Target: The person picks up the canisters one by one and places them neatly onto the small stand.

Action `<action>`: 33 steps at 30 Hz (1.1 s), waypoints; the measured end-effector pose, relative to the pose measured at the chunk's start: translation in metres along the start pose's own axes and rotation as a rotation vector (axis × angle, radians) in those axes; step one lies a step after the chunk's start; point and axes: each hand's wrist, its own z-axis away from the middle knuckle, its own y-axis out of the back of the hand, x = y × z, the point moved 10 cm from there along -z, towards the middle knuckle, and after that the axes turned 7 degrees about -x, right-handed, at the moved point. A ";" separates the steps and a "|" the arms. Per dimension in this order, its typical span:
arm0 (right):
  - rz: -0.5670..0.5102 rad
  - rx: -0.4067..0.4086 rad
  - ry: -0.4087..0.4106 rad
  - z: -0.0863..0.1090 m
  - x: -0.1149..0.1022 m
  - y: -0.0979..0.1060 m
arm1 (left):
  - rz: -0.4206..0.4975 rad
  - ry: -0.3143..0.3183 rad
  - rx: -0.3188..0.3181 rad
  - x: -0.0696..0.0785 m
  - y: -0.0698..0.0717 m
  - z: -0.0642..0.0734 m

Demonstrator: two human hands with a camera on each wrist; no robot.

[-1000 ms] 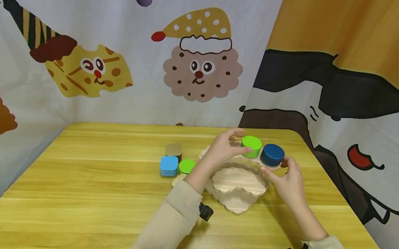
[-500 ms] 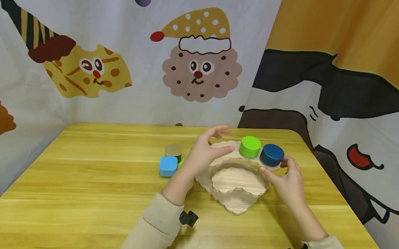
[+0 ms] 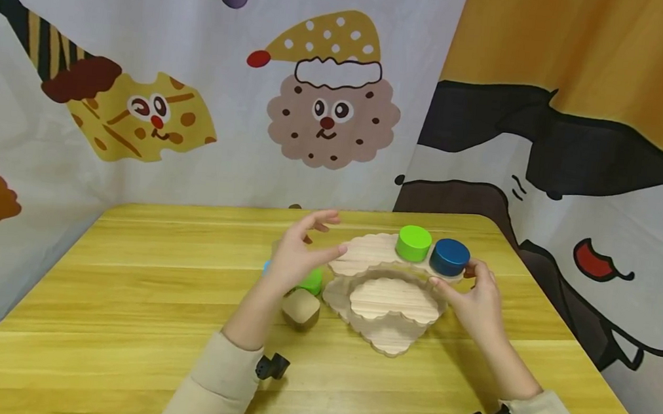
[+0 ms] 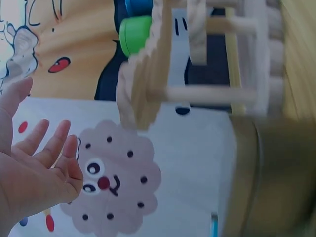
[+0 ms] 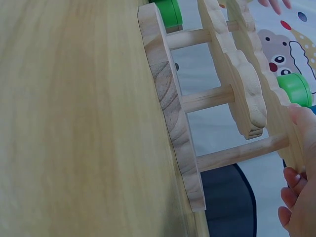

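A pale wooden tiered stand (image 3: 363, 254) with scalloped shelves joined by dowels stands on the table. Its top shelf bears a light green cylinder block (image 3: 414, 243) and a dark blue cylinder block (image 3: 450, 257). My right hand (image 3: 479, 302) grips the right end of that shelf, thumb above and fingers below in the right wrist view. Left of the stand, my left hand (image 3: 296, 255) hovers with fingers spread and holds nothing, apart from the shelf in the left wrist view. It partly covers a green block (image 3: 314, 280) and a light blue block (image 3: 266, 266).
A tan block (image 3: 301, 309) sits on the wooden table (image 3: 120, 320) below my left hand. The stand's lower shelves (image 3: 394, 299) step toward me. A printed curtain (image 3: 192, 37) hangs behind the table.
My left hand has moved left, away from beside the green cylinder block on the top shelf, to over the loose blocks. My right hand has kept its grip on the shelf.
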 end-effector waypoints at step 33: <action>-0.001 0.001 0.004 -0.001 0.001 0.001 | -0.131 0.197 -0.004 -0.114 0.084 0.039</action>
